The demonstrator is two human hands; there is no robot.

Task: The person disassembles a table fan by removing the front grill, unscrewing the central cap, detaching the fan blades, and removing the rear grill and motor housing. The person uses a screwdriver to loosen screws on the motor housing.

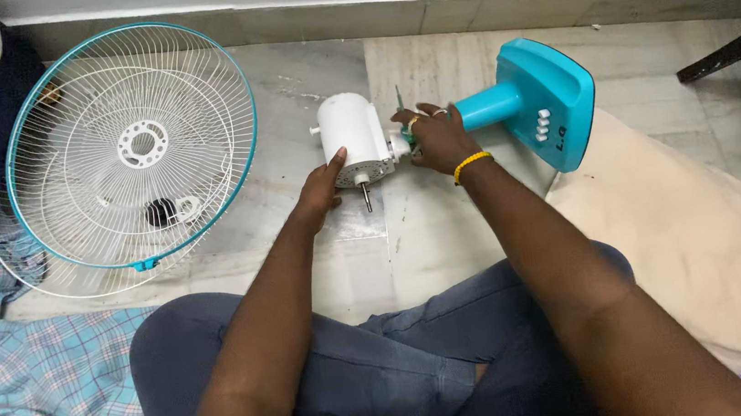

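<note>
— Where are the hands?

— The left hand (321,188) rests its fingers against the face of the white fan motor housing (351,139), beside the bare shaft (366,197). The right hand (438,137), yellow band (471,164) at the wrist, is closed around the joint between the housing and the teal neck (488,105); a thin screwdriver shaft (398,98) sticks up by its fingers.

— And the fan itself?

— It lies on its side on the marble floor (446,227), teal base (552,102) to the right. The wire grilles (130,151) with a teal rim lie well apart, left, partly on plaid cloth (40,380). A cream cushion (695,238) sits right.
</note>
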